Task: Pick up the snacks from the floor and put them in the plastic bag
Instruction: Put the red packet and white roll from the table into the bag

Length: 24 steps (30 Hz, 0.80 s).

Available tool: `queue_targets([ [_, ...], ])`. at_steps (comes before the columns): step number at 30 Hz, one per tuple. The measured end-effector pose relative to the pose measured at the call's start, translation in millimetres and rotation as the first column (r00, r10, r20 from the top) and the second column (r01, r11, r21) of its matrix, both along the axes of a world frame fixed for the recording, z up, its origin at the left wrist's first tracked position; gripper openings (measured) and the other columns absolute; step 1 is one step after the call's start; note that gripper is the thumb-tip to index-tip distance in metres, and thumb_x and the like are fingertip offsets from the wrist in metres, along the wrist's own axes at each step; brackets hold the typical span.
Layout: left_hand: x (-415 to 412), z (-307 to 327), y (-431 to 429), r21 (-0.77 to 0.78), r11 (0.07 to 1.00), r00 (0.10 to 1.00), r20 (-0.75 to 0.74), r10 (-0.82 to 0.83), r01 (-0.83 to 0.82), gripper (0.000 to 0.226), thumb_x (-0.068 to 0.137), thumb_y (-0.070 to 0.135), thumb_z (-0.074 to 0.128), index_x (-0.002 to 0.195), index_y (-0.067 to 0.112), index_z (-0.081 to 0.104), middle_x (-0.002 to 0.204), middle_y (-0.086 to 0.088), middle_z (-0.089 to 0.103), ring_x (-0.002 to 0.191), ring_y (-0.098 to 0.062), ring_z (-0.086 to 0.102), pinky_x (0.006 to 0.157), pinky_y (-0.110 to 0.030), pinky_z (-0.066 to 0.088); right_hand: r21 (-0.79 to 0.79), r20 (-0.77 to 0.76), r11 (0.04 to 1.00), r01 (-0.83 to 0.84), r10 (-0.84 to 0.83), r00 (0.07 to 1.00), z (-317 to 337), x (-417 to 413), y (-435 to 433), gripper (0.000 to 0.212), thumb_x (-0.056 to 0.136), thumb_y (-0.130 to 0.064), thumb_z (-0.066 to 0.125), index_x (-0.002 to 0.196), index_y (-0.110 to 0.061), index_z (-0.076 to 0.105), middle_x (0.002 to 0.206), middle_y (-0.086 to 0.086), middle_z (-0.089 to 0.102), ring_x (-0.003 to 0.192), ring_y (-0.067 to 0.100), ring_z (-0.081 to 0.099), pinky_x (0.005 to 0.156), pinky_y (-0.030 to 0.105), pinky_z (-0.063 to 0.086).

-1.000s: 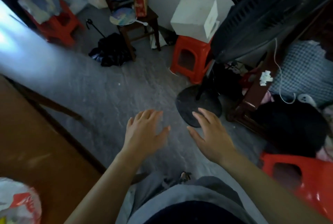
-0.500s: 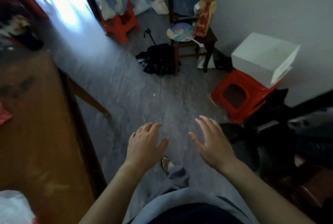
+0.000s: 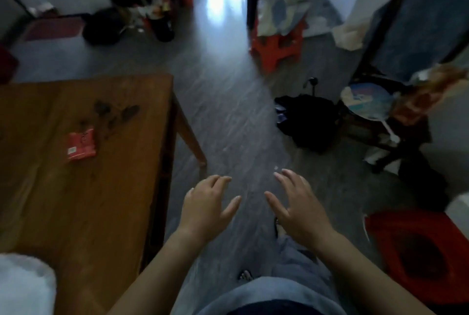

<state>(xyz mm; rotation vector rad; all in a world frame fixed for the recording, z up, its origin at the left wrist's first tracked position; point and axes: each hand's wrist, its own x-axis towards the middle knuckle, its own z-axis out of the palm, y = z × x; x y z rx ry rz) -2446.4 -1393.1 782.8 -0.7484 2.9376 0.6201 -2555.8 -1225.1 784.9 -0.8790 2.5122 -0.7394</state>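
Hovering spread and empty over grey floor, left hand (image 3: 206, 209) lies nearer than right hand (image 3: 298, 207) to the flat red snack packet (image 3: 81, 144) on the brown wooden table (image 3: 106, 187)

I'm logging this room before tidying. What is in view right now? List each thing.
wooden table: 1, brown, left
red packet: 1, red, on the table
white bag: 1, white, bottom left corner
plastic stools: 2, red, one far centre, one near right
hand fan: 1, pale blue, on the chair at right
dark bundle: 1, black, floor by the chair
left hand: 1, open, empty
right hand: 1, open, empty
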Motion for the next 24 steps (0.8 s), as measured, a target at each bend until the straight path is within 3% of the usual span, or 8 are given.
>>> queue_targets([
  [6, -24.7, -4.7, -68.7, -0.005, 0.944, 0.942, 0.053, 0.331, -0.331, 0.054, 0.088, 0.053, 0.046, 0.134, 0.024, 0.044, 0.133, 0.005, 0.050, 0.122, -0.013, 0.047, 0.097, -0.032, 0.043, -0.015, -0.015, 0.934, -0.358, 0.358, 0.934, 7.7, -85.4, -106.2, 0.060, 0.089, -0.053, 0.038, 0.140, -0.023, 0.030, 0.151, 0.000, 0.027, 0.140, 0.015, 0.017, 0.111, 0.031, 0.020],
  [10, -24.0, -12.3, -109.1, 0.022, 0.846, 0.845, 0.079, 0.530, -0.533, 0.053, 0.089, 0.053, 0.046, 0.133, 0.024, 0.044, 0.134, 0.004, 0.049, 0.123, -0.013, 0.045, 0.096, -0.030, 0.041, 0.034, -0.044, 0.786, -0.617, 0.618, 0.785, 11.0, -115.5, -183.4, 0.061, 0.089, -0.054, 0.033, 0.141, -0.022, 0.027, 0.152, 0.001, 0.025, 0.140, 0.016, 0.017, 0.113, 0.033, 0.022],
  [14, 5.5, -24.1, -138.6, 0.097, 0.669, 0.675, 0.145, 0.723, -0.737, 0.052, 0.089, 0.053, 0.046, 0.133, 0.027, 0.041, 0.138, 0.005, 0.044, 0.126, -0.014, 0.041, 0.100, -0.035, 0.041, 0.077, 0.003, 0.631, -0.772, 0.774, 0.633, 11.4, -107.6, -258.7, 0.060, 0.090, -0.053, 0.034, 0.141, -0.022, 0.026, 0.153, 0.000, 0.022, 0.141, 0.018, 0.017, 0.114, 0.037, 0.025],
  [19, 47.1, -41.9, -192.6, 0.087, 0.411, 0.419, 0.215, 0.882, -0.908, 0.052, 0.089, 0.053, 0.045, 0.136, 0.030, 0.037, 0.148, 0.003, 0.032, 0.134, -0.022, 0.033, 0.105, -0.046, 0.037, 0.154, 0.040, 0.406, -0.901, 0.908, 0.416, 4.1, -72.2, -355.0, 0.060, 0.091, -0.054, 0.034, 0.141, -0.023, 0.024, 0.152, -0.002, 0.020, 0.140, 0.020, 0.018, 0.111, 0.041, 0.031],
  [24, 69.9, -61.9, -257.7, 0.070, 0.226, 0.236, 0.224, 0.946, -0.972, 0.057, 0.088, 0.050, 0.046, 0.140, 0.030, 0.031, 0.151, 0.002, 0.025, 0.135, -0.028, 0.028, 0.107, -0.052, 0.031, 0.172, 0.034, 0.319, -0.932, 0.944, 0.329, -1.4, -40.0, -437.5, 0.058, 0.091, -0.052, 0.037, 0.140, -0.023, 0.026, 0.152, -0.001, 0.023, 0.139, 0.021, 0.022, 0.110, 0.039, 0.032],
])
